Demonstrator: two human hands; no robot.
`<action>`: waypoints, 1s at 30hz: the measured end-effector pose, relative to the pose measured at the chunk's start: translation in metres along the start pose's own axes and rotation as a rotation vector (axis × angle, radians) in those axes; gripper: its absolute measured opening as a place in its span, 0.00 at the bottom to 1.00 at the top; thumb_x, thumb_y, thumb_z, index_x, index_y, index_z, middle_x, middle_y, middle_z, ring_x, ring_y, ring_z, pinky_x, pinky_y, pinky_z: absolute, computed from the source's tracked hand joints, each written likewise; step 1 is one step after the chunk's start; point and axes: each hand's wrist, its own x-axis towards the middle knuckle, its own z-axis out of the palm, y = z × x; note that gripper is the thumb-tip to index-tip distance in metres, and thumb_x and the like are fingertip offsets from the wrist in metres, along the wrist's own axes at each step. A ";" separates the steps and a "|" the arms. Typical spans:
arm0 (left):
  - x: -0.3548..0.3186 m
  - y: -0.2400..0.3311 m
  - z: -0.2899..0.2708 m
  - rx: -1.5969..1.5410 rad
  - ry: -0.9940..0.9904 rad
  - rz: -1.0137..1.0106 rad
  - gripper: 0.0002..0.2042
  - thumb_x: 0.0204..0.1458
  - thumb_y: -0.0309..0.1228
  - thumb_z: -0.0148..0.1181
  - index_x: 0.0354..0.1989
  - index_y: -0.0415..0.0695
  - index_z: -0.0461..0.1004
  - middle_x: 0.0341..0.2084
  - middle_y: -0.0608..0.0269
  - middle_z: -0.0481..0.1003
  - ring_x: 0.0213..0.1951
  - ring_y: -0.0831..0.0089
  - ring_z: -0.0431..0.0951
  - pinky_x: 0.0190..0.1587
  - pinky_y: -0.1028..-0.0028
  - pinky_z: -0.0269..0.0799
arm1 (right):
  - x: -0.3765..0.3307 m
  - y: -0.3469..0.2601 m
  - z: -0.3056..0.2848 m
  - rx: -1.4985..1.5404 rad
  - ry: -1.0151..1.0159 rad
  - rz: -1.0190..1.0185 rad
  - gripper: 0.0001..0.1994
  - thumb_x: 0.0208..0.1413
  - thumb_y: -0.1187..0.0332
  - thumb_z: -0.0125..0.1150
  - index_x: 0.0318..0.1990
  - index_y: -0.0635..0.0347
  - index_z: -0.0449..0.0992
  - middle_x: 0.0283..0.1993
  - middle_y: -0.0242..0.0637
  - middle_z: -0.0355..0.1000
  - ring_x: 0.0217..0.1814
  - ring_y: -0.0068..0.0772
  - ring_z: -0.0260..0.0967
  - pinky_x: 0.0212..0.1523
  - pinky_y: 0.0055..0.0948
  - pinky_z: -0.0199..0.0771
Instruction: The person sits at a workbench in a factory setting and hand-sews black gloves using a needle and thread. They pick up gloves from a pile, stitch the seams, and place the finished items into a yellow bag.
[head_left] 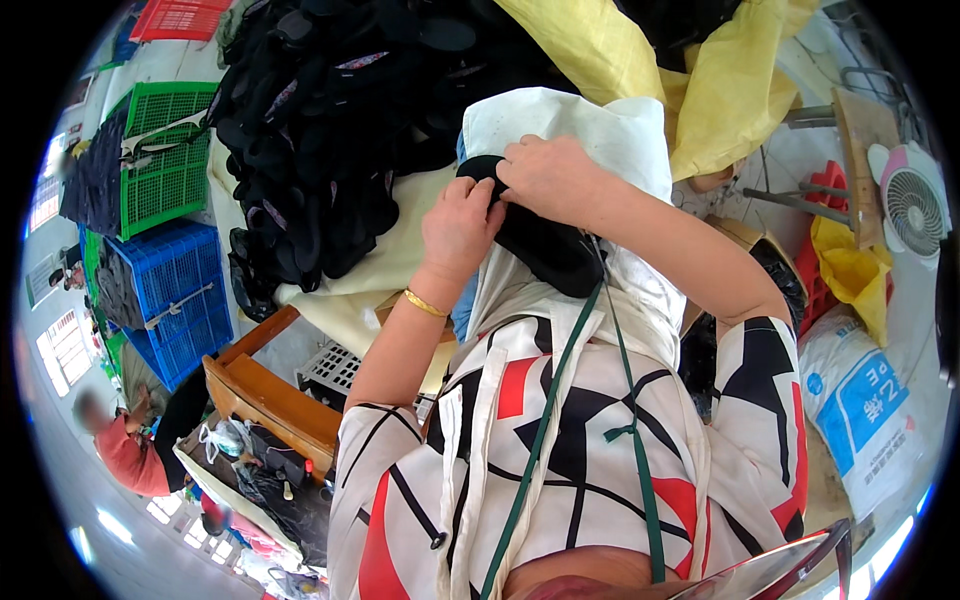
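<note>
A black cloth shoe (548, 247) lies across my lap on a white cloth (600, 120). My left hand (462, 225) grips the shoe's far end, its fingers bent around the edge. Right beside it, my right hand (553, 180) pinches the same end with thumb and fingers. Whether a small item sits between the fingertips is hidden. A green cord (570, 370) hangs from my neck, and a thin metal piece by the shoe seems to be at its lower end.
A large heap of black shoes (330, 120) lies ahead to the left. Yellow sacking (720, 100) is at the far right. Green (165, 160) and blue crates (180, 290) and a wooden stool (280, 395) are leftward. A fan (912, 205) and a white-blue sack (860, 400) are rightward. Another person (130, 450) sits far left.
</note>
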 end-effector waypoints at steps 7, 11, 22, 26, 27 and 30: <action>0.019 -0.009 -0.012 -0.005 0.015 0.205 0.15 0.43 0.29 0.65 0.41 0.44 0.76 0.33 0.62 0.75 0.35 0.63 0.78 0.34 0.69 0.76 | -0.009 -0.012 0.001 0.191 0.091 0.181 0.07 0.50 0.67 0.59 0.24 0.57 0.71 0.28 0.37 0.69 0.34 0.43 0.70 0.31 0.41 0.71; 0.038 -0.017 -0.017 -0.005 0.040 0.386 0.17 0.41 0.27 0.65 0.43 0.44 0.76 0.35 0.62 0.75 0.36 0.64 0.79 0.35 0.69 0.77 | -0.020 -0.025 -0.017 0.268 0.155 0.309 0.09 0.51 0.67 0.59 0.24 0.59 0.70 0.27 0.39 0.68 0.32 0.45 0.69 0.31 0.42 0.68; 0.048 0.023 -0.009 -0.439 -0.329 0.508 0.16 0.41 0.24 0.63 0.42 0.46 0.77 0.37 0.60 0.77 0.40 0.58 0.78 0.41 0.67 0.76 | -0.105 -0.051 -0.060 0.575 0.066 0.627 0.11 0.57 0.63 0.60 0.28 0.60 0.71 0.28 0.45 0.71 0.33 0.52 0.70 0.34 0.44 0.70; 0.012 0.031 0.019 -0.701 -0.538 0.146 0.18 0.45 0.23 0.60 0.48 0.44 0.76 0.41 0.59 0.75 0.41 0.64 0.77 0.42 0.69 0.75 | -0.137 -0.040 -0.035 0.782 0.142 0.796 0.05 0.59 0.71 0.57 0.40 0.62 0.73 0.28 0.41 0.72 0.29 0.34 0.71 0.34 0.29 0.71; 0.011 0.030 0.021 -0.809 -0.638 0.010 0.18 0.46 0.22 0.58 0.49 0.43 0.76 0.42 0.60 0.75 0.41 0.69 0.75 0.42 0.72 0.73 | -0.140 -0.037 -0.035 0.869 0.167 0.858 0.06 0.59 0.71 0.57 0.41 0.61 0.72 0.28 0.42 0.73 0.29 0.35 0.73 0.33 0.31 0.72; 0.026 0.031 0.014 -0.929 -0.702 -0.038 0.14 0.47 0.26 0.58 0.44 0.42 0.77 0.37 0.58 0.75 0.38 0.65 0.75 0.40 0.72 0.73 | -0.139 -0.024 -0.035 1.138 0.266 0.907 0.07 0.63 0.70 0.55 0.43 0.62 0.70 0.28 0.35 0.73 0.30 0.21 0.72 0.33 0.25 0.74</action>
